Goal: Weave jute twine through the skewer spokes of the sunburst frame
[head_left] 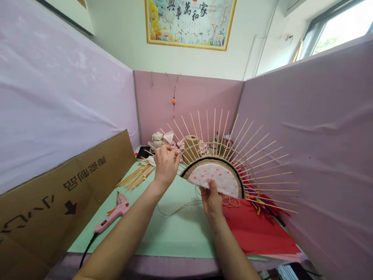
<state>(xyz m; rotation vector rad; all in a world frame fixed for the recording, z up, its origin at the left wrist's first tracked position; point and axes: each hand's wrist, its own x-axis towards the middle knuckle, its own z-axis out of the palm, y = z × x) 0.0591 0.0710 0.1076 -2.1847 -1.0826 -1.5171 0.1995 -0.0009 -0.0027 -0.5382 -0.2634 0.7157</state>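
A fan (pixel 215 177) made of thin sticks was held up at the centre right of the frame, tilted above the tabletop (pixel 175 241), its half-round middle covered in white cloth with red spots and edged by a black band. The sticks spread outward from that edge, and a ring of string (pixel 253 171) curved through them. The right hand (pixel 212 198) gripped the lower edge of the fan, thumb on the cloth and fingers curled beneath. The left hand (pixel 166 165), at the fan's left end, had its thumb and fingertips drawn together in a pinch on the string, among the leftmost sticks. Left of centre lay a bundle of loose sticks (pixel 136 177), and below it a pink glue gun (pixel 115 214) near a cardboard sheet (pixel 72 198) standing along the lower left. Red sheets (pixel 256 229) lay at the lower right. Behind the fan, near the centre, stood a roll of brown twine (pixel 190 146), with a white jar (pixel 157 140) to its left.
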